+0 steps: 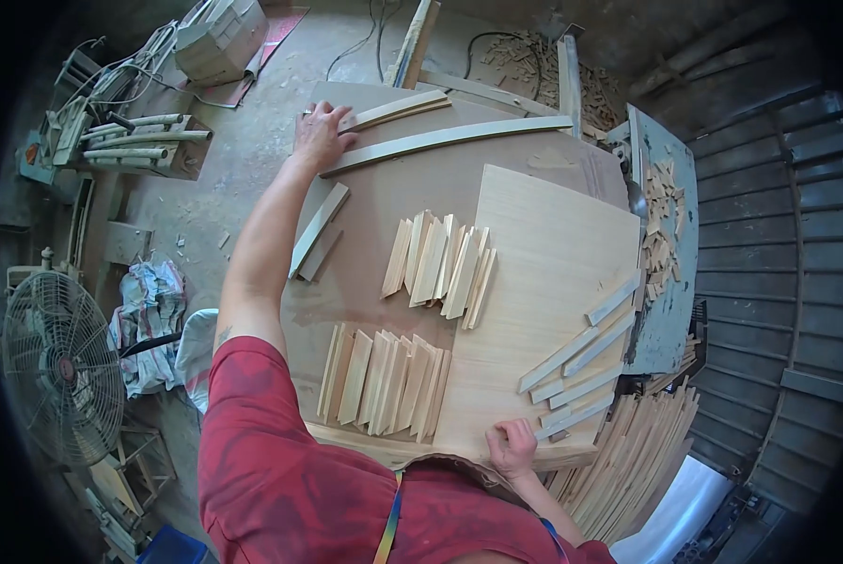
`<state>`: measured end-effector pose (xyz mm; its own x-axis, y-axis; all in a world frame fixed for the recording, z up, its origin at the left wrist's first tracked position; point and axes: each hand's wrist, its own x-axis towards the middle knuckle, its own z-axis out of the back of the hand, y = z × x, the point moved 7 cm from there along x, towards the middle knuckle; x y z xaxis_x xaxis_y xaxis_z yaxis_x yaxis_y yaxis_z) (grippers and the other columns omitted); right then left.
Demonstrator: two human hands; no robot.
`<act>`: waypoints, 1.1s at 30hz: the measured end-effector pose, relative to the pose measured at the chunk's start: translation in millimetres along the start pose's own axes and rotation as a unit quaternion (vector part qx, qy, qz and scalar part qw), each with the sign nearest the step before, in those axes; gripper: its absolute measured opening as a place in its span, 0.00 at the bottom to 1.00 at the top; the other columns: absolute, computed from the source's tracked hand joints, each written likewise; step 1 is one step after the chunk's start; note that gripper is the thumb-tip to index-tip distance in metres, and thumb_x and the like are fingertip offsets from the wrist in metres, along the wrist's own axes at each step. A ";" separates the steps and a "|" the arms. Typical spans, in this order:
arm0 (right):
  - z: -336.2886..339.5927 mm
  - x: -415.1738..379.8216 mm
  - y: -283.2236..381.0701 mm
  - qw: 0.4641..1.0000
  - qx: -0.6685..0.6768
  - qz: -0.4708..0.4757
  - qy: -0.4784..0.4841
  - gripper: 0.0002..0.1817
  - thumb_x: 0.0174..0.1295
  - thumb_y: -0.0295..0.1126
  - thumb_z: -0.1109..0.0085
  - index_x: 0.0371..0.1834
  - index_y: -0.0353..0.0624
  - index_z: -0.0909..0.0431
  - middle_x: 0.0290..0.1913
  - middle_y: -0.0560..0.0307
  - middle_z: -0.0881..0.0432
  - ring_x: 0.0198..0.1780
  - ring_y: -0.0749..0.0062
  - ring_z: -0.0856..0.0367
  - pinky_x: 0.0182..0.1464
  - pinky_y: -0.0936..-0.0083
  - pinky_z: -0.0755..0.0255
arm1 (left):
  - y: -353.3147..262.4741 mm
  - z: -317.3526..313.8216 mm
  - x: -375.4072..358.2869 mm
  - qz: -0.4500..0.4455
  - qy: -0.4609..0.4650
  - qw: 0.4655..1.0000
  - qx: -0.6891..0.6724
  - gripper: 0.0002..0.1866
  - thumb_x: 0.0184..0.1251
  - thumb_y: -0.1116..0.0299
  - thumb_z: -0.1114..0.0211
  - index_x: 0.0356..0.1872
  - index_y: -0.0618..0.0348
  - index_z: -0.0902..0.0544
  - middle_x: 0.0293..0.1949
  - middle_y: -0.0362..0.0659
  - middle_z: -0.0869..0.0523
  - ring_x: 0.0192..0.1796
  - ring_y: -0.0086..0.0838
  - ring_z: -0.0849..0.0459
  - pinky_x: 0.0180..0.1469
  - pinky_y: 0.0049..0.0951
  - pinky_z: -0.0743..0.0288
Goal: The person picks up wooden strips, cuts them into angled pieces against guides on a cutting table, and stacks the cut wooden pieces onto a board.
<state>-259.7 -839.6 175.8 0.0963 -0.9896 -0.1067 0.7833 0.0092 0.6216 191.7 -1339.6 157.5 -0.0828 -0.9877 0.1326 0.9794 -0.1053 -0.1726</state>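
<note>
My left hand (323, 133) is at the far left of the work table, its thumb and fingers around the near end of a pale wooden strip (398, 111). A longer strip (449, 144) lies just below that hand. My right hand (512, 446) rests with curled fingers at the near edge of a light board (553, 226), beside the ends of several short grey-faced strips (586, 385); nothing shows in it. Two rows of angled-end wooden pieces, an upper row (433, 258) and a lower row (384, 381), lie between my hands.
Two short pieces (320, 221) lie on the table's left side. At the right stands a machine table (661, 310) with wood offcuts, above a stack of long strips (619, 461). A fan (64, 367) and a cardboard box (221, 42) are at the left.
</note>
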 end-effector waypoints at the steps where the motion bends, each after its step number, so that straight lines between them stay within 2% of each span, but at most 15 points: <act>1: 0.3 -0.4 0.0 1.000 0.000 0.000 -0.002 0.11 0.58 0.33 0.27 0.36 0.41 0.19 0.34 0.50 0.18 0.37 0.51 0.20 0.39 0.61 0.25 | -12.7 7.8 -6.4 -0.011 -0.020 0.999 -0.042 0.20 0.67 0.55 0.27 0.55 0.50 0.13 0.54 0.49 0.15 0.61 0.48 0.18 0.61 0.46 0.23; 4: -1.7 2.1 0.2 1.000 0.004 0.003 -0.007 0.11 0.58 0.33 0.27 0.36 0.41 0.19 0.34 0.50 0.18 0.38 0.51 0.19 0.39 0.61 0.24 | -42.5 24.6 -23.4 -0.051 -0.060 0.989 -0.128 0.19 0.66 0.57 0.27 0.54 0.53 0.14 0.54 0.51 0.16 0.57 0.51 0.16 0.57 0.48 0.21; 6: 1.6 0.1 0.8 1.000 0.001 0.003 -0.011 0.11 0.57 0.33 0.26 0.36 0.42 0.19 0.34 0.51 0.18 0.38 0.52 0.19 0.39 0.62 0.24 | -65.4 -4.2 -30.2 -0.089 0.060 0.994 0.006 0.18 0.67 0.55 0.27 0.48 0.57 0.14 0.52 0.52 0.16 0.56 0.51 0.16 0.56 0.47 0.19; 9: 4.8 -0.4 2.5 1.000 -0.002 0.002 -0.028 0.11 0.57 0.34 0.26 0.35 0.42 0.18 0.33 0.51 0.19 0.38 0.52 0.19 0.38 0.62 0.23 | -53.1 -20.1 -20.4 -0.116 -0.040 0.992 -0.039 0.15 0.70 0.59 0.30 0.48 0.58 0.19 0.50 0.55 0.17 0.48 0.55 0.14 0.49 0.51 0.18; 14: 19.3 -5.7 5.5 0.997 0.013 0.004 -0.070 0.10 0.58 0.32 0.26 0.35 0.41 0.18 0.33 0.51 0.19 0.37 0.56 0.18 0.38 0.64 0.23 | -69.1 59.7 -45.6 -0.084 -0.031 0.994 -0.068 0.14 0.77 0.62 0.36 0.53 0.61 0.23 0.48 0.59 0.17 0.44 0.62 0.16 0.43 0.57 0.23; 16: 18.1 -7.8 -6.3 0.990 0.121 -0.045 -0.064 0.09 0.61 0.31 0.26 0.35 0.40 0.18 0.32 0.52 0.19 0.35 0.58 0.18 0.38 0.66 0.23 | -72.7 92.2 -77.1 -0.149 -0.093 0.978 -0.112 0.13 0.79 0.62 0.38 0.52 0.61 0.23 0.42 0.54 0.16 0.37 0.51 0.15 0.39 0.49 0.23; 17: 19.6 -3.3 -12.4 0.981 0.175 -0.062 -0.058 0.09 0.62 0.30 0.27 0.36 0.39 0.18 0.32 0.52 0.20 0.34 0.60 0.18 0.38 0.67 0.23 | -82.8 108.0 -96.2 -0.090 -0.039 0.972 -0.214 0.12 0.81 0.62 0.39 0.52 0.60 0.23 0.38 0.49 0.18 0.33 0.41 0.17 0.36 0.41 0.24; 18: 30.9 6.9 -8.2 0.976 0.192 -0.029 -0.096 0.08 0.63 0.29 0.28 0.37 0.38 0.18 0.32 0.52 0.19 0.34 0.61 0.18 0.38 0.68 0.23 | -103.1 117.8 -120.2 -0.025 0.017 0.950 -0.310 0.11 0.83 0.62 0.41 0.52 0.59 0.23 0.33 0.43 0.19 0.30 0.31 0.20 0.33 0.34 0.25; 20: 69.3 39.1 12.8 0.961 0.224 0.036 -0.155 0.09 0.65 0.29 0.29 0.42 0.36 0.18 0.34 0.51 0.19 0.35 0.62 0.17 0.40 0.70 0.22 | -166.6 118.9 -175.8 0.074 0.080 0.783 -0.612 0.10 0.86 0.60 0.43 0.51 0.55 0.23 0.28 0.34 0.24 0.28 0.17 0.26 0.30 0.22 0.30; 24: 174.5 86.0 58.8 0.935 0.299 0.097 -0.164 0.16 0.70 0.28 0.34 0.56 0.34 0.22 0.47 0.52 0.15 0.48 0.65 0.14 0.52 0.74 0.22 | -359.9 145.2 -275.7 0.011 0.201 0.701 -0.684 0.22 0.88 0.49 0.54 0.54 0.56 0.21 0.32 0.40 0.17 0.28 0.18 0.21 0.28 0.21 0.28; 25: 194.4 86.7 59.7 0.901 0.382 0.127 -0.159 0.16 0.73 0.30 0.37 0.58 0.34 0.24 0.50 0.54 0.15 0.51 0.67 0.15 0.55 0.73 0.22 | -409.6 138.2 -296.2 0.013 0.182 0.636 -0.750 0.15 0.88 0.57 0.50 0.56 0.57 0.23 0.26 0.34 0.23 0.22 0.18 0.29 0.22 0.22 0.37; 27: 221.6 70.5 48.3 0.860 0.460 0.161 -0.148 0.16 0.76 0.31 0.40 0.60 0.34 0.25 0.53 0.55 0.15 0.54 0.69 0.16 0.58 0.73 0.23 | -493.4 130.9 -332.2 0.003 0.222 0.584 -0.781 0.15 0.89 0.58 0.51 0.59 0.55 0.24 0.27 0.35 0.23 0.25 0.19 0.27 0.26 0.21 0.35; 30: 244.6 14.7 -15.8 0.856 0.503 0.010 -0.123 0.15 0.79 0.33 0.44 0.60 0.34 0.24 0.53 0.56 0.15 0.56 0.72 0.17 0.59 0.74 0.22 | -576.4 102.7 -380.8 0.007 0.301 0.492 -0.817 0.15 0.88 0.59 0.50 0.59 0.57 0.22 0.34 0.42 0.16 0.34 0.23 0.18 0.35 0.23 0.26; 31: 254.6 -3.5 -37.2 0.869 0.467 -0.006 -0.161 0.14 0.79 0.32 0.44 0.59 0.35 0.24 0.53 0.54 0.15 0.53 0.74 0.16 0.57 0.76 0.22 | -590.6 91.5 -387.9 0.008 0.299 0.487 -0.820 0.15 0.88 0.59 0.50 0.59 0.57 0.22 0.34 0.42 0.16 0.34 0.23 0.18 0.35 0.23 0.26; 33: 276.3 -31.4 -76.3 0.880 0.427 -0.020 -0.205 0.13 0.79 0.32 0.44 0.59 0.35 0.25 0.52 0.53 0.14 0.51 0.76 0.15 0.55 0.78 0.21 | -622.0 74.1 -397.1 -0.122 0.272 0.636 -0.712 0.15 0.85 0.61 0.44 0.57 0.60 0.20 0.39 0.47 0.14 0.40 0.30 0.14 0.41 0.29 0.21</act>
<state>-492.2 -848.8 346.1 -0.2886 -0.9567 0.0383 0.0164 0.0351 0.9992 -370.9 -873.3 284.6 -0.6307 -0.7752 0.0352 -0.2026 0.1208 -0.9718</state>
